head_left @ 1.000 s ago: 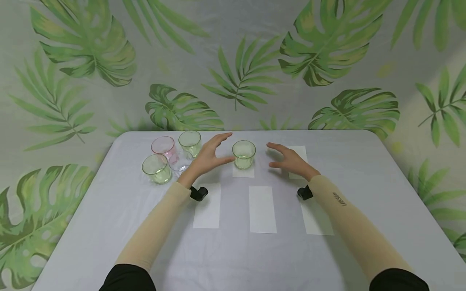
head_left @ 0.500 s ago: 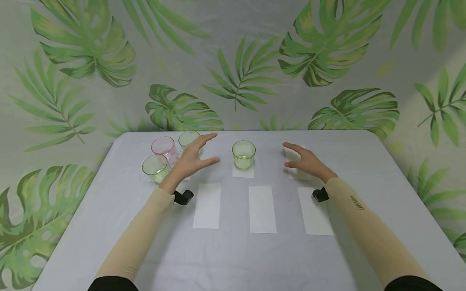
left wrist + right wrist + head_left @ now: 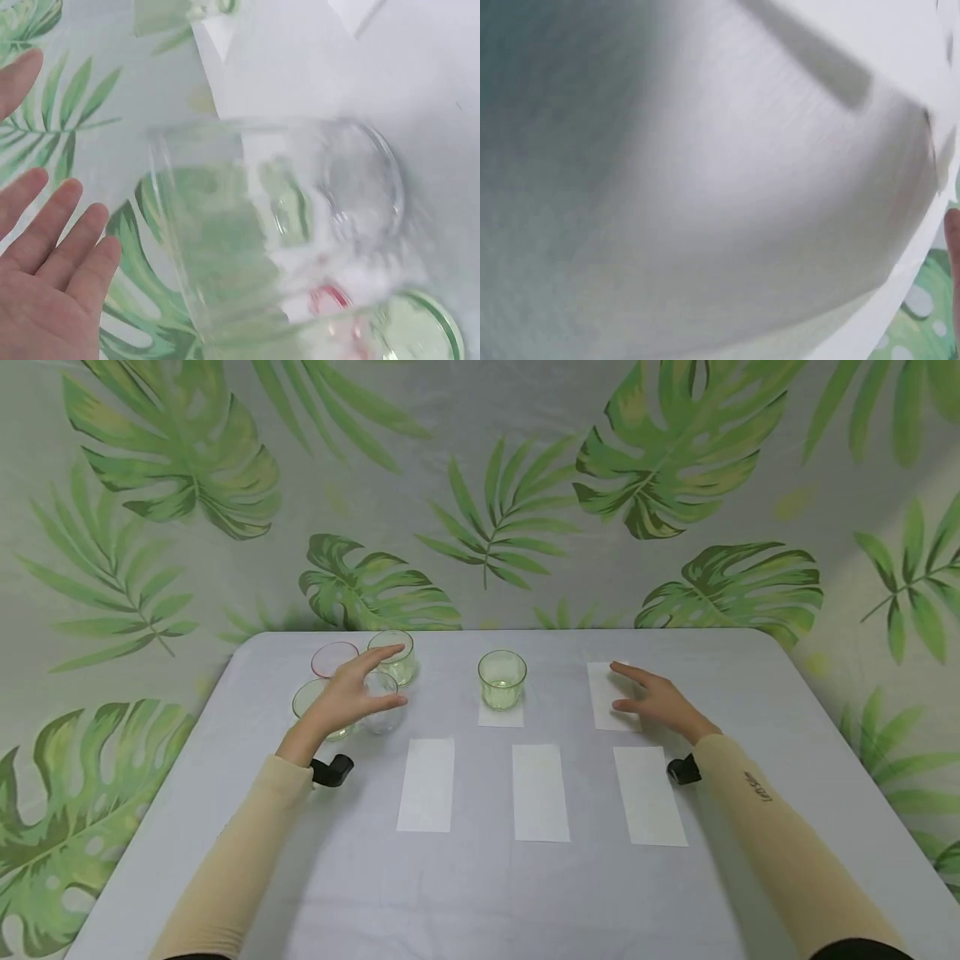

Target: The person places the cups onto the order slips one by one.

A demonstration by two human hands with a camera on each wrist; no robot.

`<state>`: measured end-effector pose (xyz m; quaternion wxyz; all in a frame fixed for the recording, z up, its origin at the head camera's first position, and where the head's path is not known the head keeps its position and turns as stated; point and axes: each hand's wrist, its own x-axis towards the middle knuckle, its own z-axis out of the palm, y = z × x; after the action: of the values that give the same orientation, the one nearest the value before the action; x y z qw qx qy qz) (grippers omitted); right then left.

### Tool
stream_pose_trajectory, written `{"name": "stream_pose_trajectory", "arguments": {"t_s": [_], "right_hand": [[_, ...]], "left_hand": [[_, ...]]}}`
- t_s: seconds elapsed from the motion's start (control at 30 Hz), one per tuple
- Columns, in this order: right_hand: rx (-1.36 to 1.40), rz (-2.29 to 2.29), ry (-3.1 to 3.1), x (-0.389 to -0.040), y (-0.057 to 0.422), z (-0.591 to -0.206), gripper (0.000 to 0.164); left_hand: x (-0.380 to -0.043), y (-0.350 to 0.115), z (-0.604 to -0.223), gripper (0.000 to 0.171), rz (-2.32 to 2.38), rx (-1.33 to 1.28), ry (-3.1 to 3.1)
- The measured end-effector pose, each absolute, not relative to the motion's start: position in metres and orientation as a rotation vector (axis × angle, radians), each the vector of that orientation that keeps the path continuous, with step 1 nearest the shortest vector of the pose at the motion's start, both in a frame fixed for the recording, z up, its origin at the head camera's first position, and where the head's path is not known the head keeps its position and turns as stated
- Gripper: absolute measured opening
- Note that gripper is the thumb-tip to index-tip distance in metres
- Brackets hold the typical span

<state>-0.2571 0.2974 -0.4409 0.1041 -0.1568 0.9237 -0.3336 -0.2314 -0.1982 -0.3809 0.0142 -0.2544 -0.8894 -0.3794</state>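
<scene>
My left hand (image 3: 347,695) hangs over the cluster of glasses at the left, fingers and thumb spread and holding nothing. Nearest to it is a clear glass (image 3: 386,720), seen large in the left wrist view beside my fingers; whether they touch cannot be told. Partly behind the hand are a green glass (image 3: 303,697) and a pink-rimmed glass (image 3: 327,658); another green glass (image 3: 405,670) stands behind. A lone green glass (image 3: 502,680) is upright on a white paper at back centre. My right hand (image 3: 662,703), fingers apart, hovers over the back right paper (image 3: 603,693) with nothing in it.
Three white paper strips lie in the front row: left (image 3: 426,785), middle (image 3: 542,792) and right (image 3: 651,795). A white cloth covers the table (image 3: 480,893). Behind it hangs a leaf-print curtain (image 3: 510,593).
My hands have moved apart from around the lone green glass, which stays put. The left has gone left to the glass cluster, the right has shifted right.
</scene>
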Motion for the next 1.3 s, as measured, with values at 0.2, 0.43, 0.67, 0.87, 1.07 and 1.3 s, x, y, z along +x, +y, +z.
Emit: {"name": "stream_pose_trajectory", "arguments": {"t_s": [0.2, 0.43, 0.67, 0.87, 1.07, 1.3], "right_hand": [[-0.443, -0.980, 2.733, -0.257, 0.307, -0.444, 0.072], [-0.416, -0.955, 2.726, -0.257, 0.312, -0.447, 0.074], [-0.381, -0.933, 2.700, -0.257, 0.313, -0.447, 0.077], [-0.392, -0.932, 2.678, -0.257, 0.312, -0.448, 0.079], [-0.435, -0.915, 2.670, -0.257, 0.312, -0.448, 0.079], [-0.494, -0.895, 2.669, -0.256, 0.313, -0.449, 0.078]], "left_hand": [[-0.230, -0.216, -0.386, 0.076, -1.132, -0.742, -2.866], [-0.231, -0.227, -0.391, 0.075, -1.088, -0.716, -2.940], [-0.234, -0.231, -0.394, 0.076, -1.016, -0.715, -2.988], [-0.236, -0.231, -0.394, 0.077, -0.985, -0.742, -2.997], [-0.236, -0.231, -0.390, 0.077, -0.936, -0.804, -3.010], [-0.236, -0.230, -0.387, 0.075, -0.918, -0.844, -3.034]]}}
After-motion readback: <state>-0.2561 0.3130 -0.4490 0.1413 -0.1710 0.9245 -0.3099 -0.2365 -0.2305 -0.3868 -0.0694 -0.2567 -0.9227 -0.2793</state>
